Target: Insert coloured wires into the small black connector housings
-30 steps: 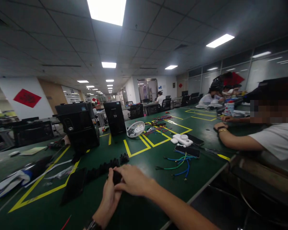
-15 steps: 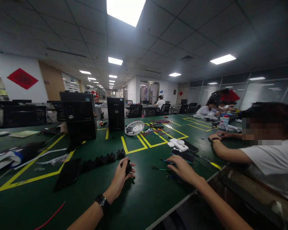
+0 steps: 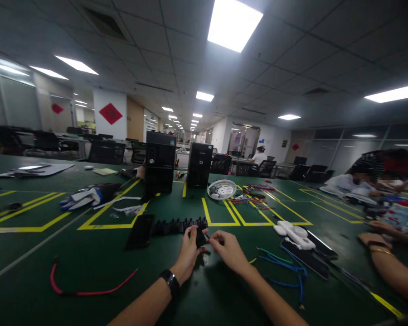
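Observation:
My left hand [image 3: 186,256], with a black watch on its wrist, grips a small black block-like part [image 3: 201,238] between thumb and fingers. At the part's right side my right hand [image 3: 228,248] is closed in a pinch; whatever lies between its fingertips is too small to make out. Just beyond the hands, a row of similar black parts [image 3: 177,226] lies on the green table [image 3: 177,312]. Left of that row is a flat black slab [image 3: 141,232]. Blue and green wires [image 3: 285,265] lie to the right of my right forearm, and a red wire [image 3: 88,293] lies at the near left.
Two black computer-like boxes [image 3: 159,163] [image 3: 200,165] stand behind. A white round basket [image 3: 221,189] and a heap of coloured wires [image 3: 255,194] lie beyond. To the right are a white device [image 3: 295,234], dark phones [image 3: 304,258] and a co-worker's forearm [image 3: 394,271].
The view has swung left. My right hand has come from above the wires to the black part in my left hand, its fingers now pinched instead of spread.

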The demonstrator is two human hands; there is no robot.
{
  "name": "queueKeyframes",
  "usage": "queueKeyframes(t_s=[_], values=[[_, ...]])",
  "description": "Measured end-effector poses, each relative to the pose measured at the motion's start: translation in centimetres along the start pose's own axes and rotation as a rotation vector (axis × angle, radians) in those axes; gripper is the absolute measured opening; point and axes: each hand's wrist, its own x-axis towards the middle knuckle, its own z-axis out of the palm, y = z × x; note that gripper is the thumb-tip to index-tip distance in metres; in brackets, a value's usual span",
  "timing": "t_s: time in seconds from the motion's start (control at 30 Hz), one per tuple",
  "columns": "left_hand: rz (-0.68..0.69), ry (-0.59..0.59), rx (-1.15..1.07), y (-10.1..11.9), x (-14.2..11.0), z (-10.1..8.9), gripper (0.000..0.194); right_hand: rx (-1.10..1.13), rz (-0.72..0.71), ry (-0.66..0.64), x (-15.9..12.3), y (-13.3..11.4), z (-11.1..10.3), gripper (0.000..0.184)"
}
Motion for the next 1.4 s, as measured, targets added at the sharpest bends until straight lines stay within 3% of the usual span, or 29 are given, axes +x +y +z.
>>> queueKeyframes(t_s=[0.07,0.17,0.33,0.57,0.73,0.83,0.93,1.1,1.27,1.4], values=[[0.017,0.034,-0.022,-0.1,0.2,-0.1,0.038,0.197,0.075,-0.027,0.5,-0.3,2.2,0.019],[0.007,0.035,-0.066,-0.2,0.4,-0.2,0.034,0.375,0.189,-0.059,0.3,0.0,3.7,0.023],[0.004,0.039,-0.108,-0.1,0.5,-0.2,0.031,0.466,0.255,-0.051,-0.4,0.1,3.5,0.033],[0.021,-0.023,-0.152,-0.1,0.3,0.2,0.037,0.428,0.249,-0.096,-0.6,0.1,4.0,0.031],[0.177,-0.157,0.135,0.0,0.3,-0.2,0.058,0.457,0.247,-0.099,-0.6,0.2,3.6,0.031],[0.328,-0.248,0.339,0.6,0.5,-0.7,0.052,0.468,0.238,-0.089,-0.7,0.1,3.6,0.033],[0.391,-0.295,0.446,1.2,0.3,-0.9,0.047,0.473,0.196,-0.072,-0.6,0.2,4.1,0.035],[0.356,-0.249,0.489,1.2,-0.2,-0.5,0.048,0.443,0.132,-0.102,-0.2,0.6,4.8,0.046],[0.215,-0.126,0.3,1.0,0.0,-0.1,0.056,0.49,0.185,-0.147,-0.2,0.7,4.8,0.051],[0.333,-0.025,0.32,1.0,0.1,-0.2,0.053,0.431,0.218,-0.198,-0.4,-0.6,4.0,0.038]])
